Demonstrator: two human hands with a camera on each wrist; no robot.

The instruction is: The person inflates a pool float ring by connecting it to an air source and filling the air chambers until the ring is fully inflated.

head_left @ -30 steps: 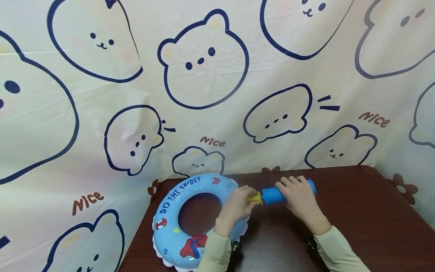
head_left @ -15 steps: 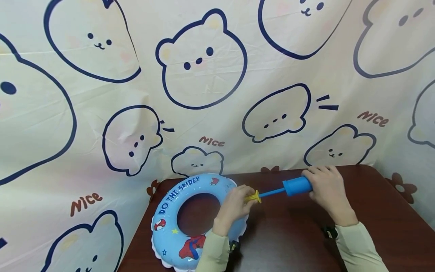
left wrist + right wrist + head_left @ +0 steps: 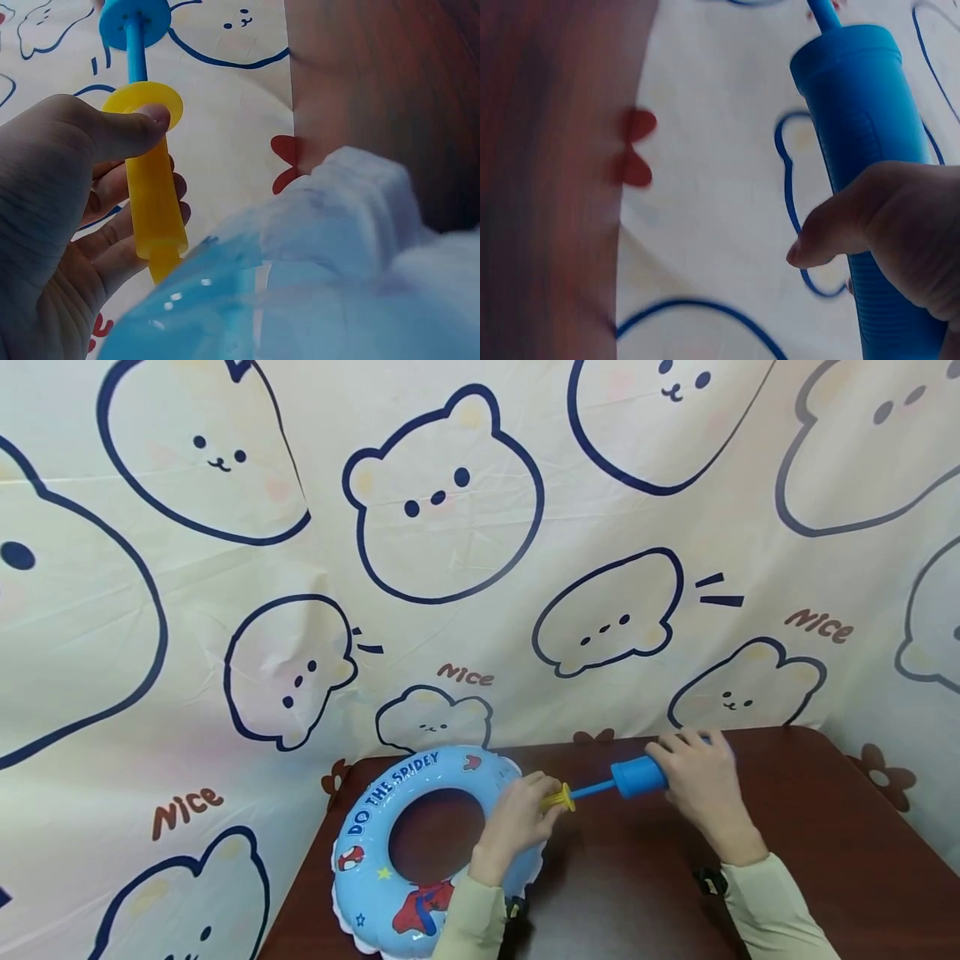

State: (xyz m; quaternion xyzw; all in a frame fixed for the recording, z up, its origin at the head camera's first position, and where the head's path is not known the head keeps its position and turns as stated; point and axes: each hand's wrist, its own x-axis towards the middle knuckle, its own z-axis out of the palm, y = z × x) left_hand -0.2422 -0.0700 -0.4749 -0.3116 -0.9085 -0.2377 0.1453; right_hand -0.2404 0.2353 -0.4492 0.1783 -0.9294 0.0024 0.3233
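A hand air pump, with a blue barrel [image 3: 636, 776], a thin blue rod and a yellow end piece [image 3: 155, 187], is held level above the table between both hands. My left hand [image 3: 517, 822] grips the yellow piece, its thumb lying by the round flange. My right hand [image 3: 701, 785] wraps round the ribbed barrel [image 3: 870, 97]. Part of the rod shows between barrel and flange. Beside and under my left hand lies a light blue inflated swim ring [image 3: 367, 868] with cartoon prints. The yellow piece's narrow tip points at the ring; whether they join is hidden.
The dark brown table [image 3: 615, 877] carries the ring on its left side. Behind it hangs a pale cloth [image 3: 450, 635] with bear outlines, close to the table's far edge. A black band [image 3: 708, 882] sits at my right sleeve.
My right hand first pulled the barrel right, away from the yellow piece, baring the rod. Since then it has come back slightly left, shortening the bare rod. My left hand stays nearly still.
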